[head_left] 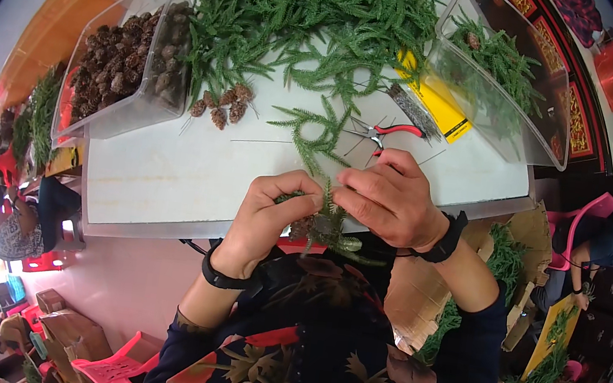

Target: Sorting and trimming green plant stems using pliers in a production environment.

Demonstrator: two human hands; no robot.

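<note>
Near the table's front edge, my left hand (pixel 272 214) is closed in a pinch on a green artificial pine sprig (pixel 333 222). A brown pine cone (pixel 303 227) hangs at the sprig's lower left, partly covered by my fingers. My right hand (pixel 390 202) pinches the same sprig near its upper end; any thin wire between the fingertips is too small to see. Just beyond lies a loose curved sprig (pixel 306 133). Red-handled pliers (pixel 392 131) rest past my right hand. Several wired pine cones (pixel 221 105) lie farther left on the white table (pixel 161 180).
A clear bin of pine cones (pixel 120 105) stands at the left, another bin (pixel 489 99) with sprigs at the right. Piled green sprigs (pixel 315 7) cover the far side. Thin wires (pixel 414 111) lie by a yellow packet (pixel 441 108). Other people sit at both sides.
</note>
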